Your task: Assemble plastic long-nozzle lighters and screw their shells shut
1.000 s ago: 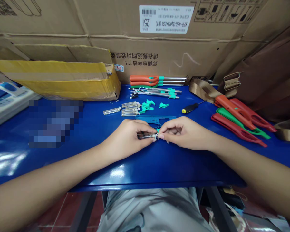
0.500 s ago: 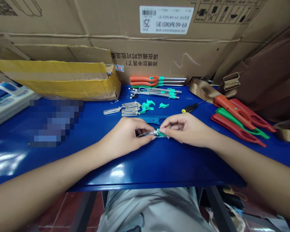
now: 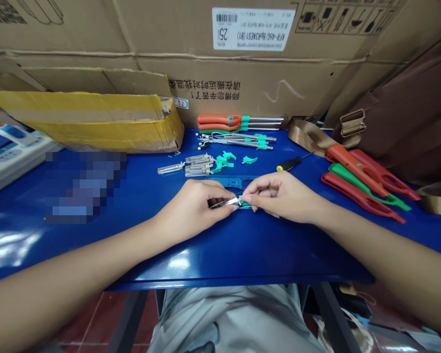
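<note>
My left hand (image 3: pixel 196 203) is closed on a clear lighter fuel tank (image 3: pixel 225 202), holding it slightly tilted between thumb and fingers. At the tank's valve end, my right hand (image 3: pixel 281 197) is pinched; whatever its fingertips grip is too small to make out. Under and behind the hands lies a blue lighter handle shell (image 3: pixel 237 182), partly covered. Green plastic and thin wires show just below the fingertips. Beyond my left hand are several more clear tanks (image 3: pixel 198 170), with green triggers (image 3: pixel 225 160) beside them.
Lighter tubes with wires (image 3: pixel 238 140) and orange-handled lighters (image 3: pixel 218 120) lie at the back. A screwdriver (image 3: pixel 290 163) and red, orange and green handle shells (image 3: pixel 363 186) are to the right. A yellow-taped box (image 3: pixel 113 127), a pixelated object (image 3: pixel 84 186) and a power strip (image 3: pixel 18 154) are left.
The tank has turned slightly in my fingers, and my right fingertips have shifted a little at its valve end. Everything else looks the same.
</note>
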Demonstrator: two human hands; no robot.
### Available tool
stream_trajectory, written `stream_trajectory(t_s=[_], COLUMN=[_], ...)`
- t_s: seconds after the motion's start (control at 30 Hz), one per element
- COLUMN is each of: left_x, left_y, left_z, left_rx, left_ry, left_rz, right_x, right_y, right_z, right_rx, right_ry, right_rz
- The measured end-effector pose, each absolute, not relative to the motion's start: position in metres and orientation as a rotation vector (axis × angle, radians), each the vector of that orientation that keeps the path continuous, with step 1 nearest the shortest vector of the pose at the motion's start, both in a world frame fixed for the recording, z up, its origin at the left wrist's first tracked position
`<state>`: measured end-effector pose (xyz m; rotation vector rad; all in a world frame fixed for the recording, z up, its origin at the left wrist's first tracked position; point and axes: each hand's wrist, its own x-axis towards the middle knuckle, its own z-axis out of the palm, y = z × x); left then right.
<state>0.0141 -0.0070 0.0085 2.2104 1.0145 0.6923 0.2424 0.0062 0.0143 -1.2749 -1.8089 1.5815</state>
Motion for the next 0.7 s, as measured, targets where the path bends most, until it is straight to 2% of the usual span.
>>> stream_trajectory(t_s=[0.5, 0.7], left_x=[0.008, -0.004], left_y=[0.000, 0.011], left_z=[0.016, 0.030], left_rx=[2.310, 2.372], left_ry=[0.985, 1.006], left_rz=[0.656, 0.505], right_x=[0.239, 0.242], right_y=[0.004, 0.003], right_z=[0.013, 0.012], right_rx=[-1.260, -1.228], right_ry=[-1.830, -1.909], right_rz=[1.577, 1.412])
